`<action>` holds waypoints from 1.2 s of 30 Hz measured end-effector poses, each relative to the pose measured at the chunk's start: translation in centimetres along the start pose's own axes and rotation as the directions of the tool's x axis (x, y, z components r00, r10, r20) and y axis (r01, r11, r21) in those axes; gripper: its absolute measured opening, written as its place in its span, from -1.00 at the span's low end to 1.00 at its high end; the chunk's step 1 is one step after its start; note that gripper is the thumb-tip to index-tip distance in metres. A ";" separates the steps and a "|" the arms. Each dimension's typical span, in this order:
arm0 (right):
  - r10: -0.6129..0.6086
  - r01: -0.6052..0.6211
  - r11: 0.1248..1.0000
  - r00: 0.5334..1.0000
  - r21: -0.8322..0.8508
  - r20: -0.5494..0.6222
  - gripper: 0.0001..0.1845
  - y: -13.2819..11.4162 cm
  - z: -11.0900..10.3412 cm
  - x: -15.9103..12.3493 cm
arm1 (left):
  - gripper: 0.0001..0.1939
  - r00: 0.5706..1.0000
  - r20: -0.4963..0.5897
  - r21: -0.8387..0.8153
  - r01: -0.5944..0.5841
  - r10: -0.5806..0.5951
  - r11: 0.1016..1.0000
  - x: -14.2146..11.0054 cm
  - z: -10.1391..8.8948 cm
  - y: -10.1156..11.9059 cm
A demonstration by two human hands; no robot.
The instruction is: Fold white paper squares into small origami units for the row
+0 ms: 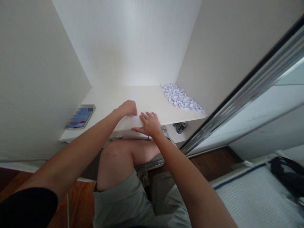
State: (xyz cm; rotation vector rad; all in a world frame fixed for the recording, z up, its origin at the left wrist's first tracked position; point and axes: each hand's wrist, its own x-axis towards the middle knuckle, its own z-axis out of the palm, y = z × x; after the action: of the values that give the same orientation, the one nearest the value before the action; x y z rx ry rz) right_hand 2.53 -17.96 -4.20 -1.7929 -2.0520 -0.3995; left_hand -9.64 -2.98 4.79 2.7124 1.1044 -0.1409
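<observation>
Note small white paper [135,117] near front edge of surface [152,95], between left hand [129,108], the nearer, fingers curled together, cannot tell whether clamped on paper, and right hand [152,125], palm down, fingers apart, long axis indistinct.

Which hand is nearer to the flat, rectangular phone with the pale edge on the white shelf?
Left. The curled left hand is to the right of the phone, apart from it; the open right hand is farther right, beyond the left one.

Phone [82,118] left, paper pile [178,96] right on the shelf [114,95] (cans [181,127] below).
</observation>
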 end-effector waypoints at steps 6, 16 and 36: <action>0.003 -0.002 0.999 1.000 -0.045 0.027 -0.02 -0.1 -0.4 0.0 | -0.80 0.990 0.115 -0.250 0.107 -0.080 0.962 1.8 -0.1 -0.4; 0.005 0.000 0.998 0.997 -0.068 0.074 -0.04 -0.4 -1.1 0.0 | -0.69 0.924 0.350 -0.371 0.287 -0.153 0.883 2.4 0.3 -0.2; 0.309 -0.389 0.533 0.916 0.751 0.255 -0.73 4.2 -2.0 5.7 | -0.50 0.824 -0.402 -0.915 -0.350 -0.400 0.200 -2.3 6.9 2.8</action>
State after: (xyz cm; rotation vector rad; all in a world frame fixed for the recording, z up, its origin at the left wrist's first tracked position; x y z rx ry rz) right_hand 6.29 -13.24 0.12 -1.5524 -1.4449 0.6561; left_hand -9.40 -8.03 -1.12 1.4233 0.8197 1.1233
